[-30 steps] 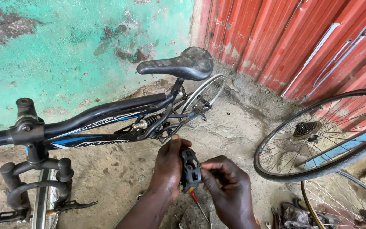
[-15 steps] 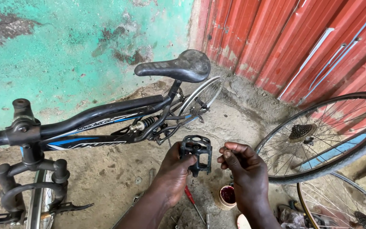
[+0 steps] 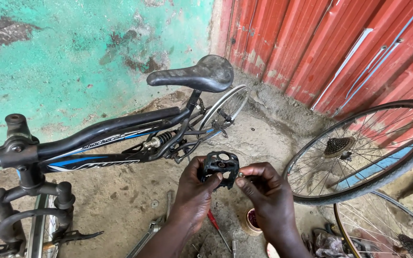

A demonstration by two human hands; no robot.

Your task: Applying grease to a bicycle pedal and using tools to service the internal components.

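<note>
1. The left hand [image 3: 194, 193] holds a black plastic-and-metal platform bicycle pedal [image 3: 220, 167] off the bike, in front of the chest and above the floor; its grip is closed around the pedal's left side, fingers curled over the cage.
2. The right hand [image 3: 266, 191] meets the pedal at its right end; thumb and forefinger pinch narrowly on a small part at the axle end, too small to identify.
3. The pedal is detached from any crank, so work on it is under way and, by judgement, unfinished: it is not mounted on the bike.
4. A black full-suspension bicycle frame with blue-and-white flashes [image 3: 101, 143] stands just behind the hands, carrying a black padded saddle [image 3: 197, 74] and a coil rear shock [image 3: 158, 141]; its handlebar stem [image 3: 17, 143] sits at the left edge.
5. On the bare concrete floor [image 3: 115, 200] below the hands lie a grey metal adjustable wrench [image 3: 151, 229], a red-handled screwdriver [image 3: 213, 222] and a small round open tin with dark red contents [image 3: 253, 220].
6. A loose spoked rear wheel with black tyre and sprocket cluster [image 3: 359, 153] leans at right, before a red corrugated metal wall [image 3: 321, 43]; a second wheel [image 3: 388, 229] lies lower right.
7. A flaking green plastered wall [image 3: 72, 52] closes the scene on the left.
</note>
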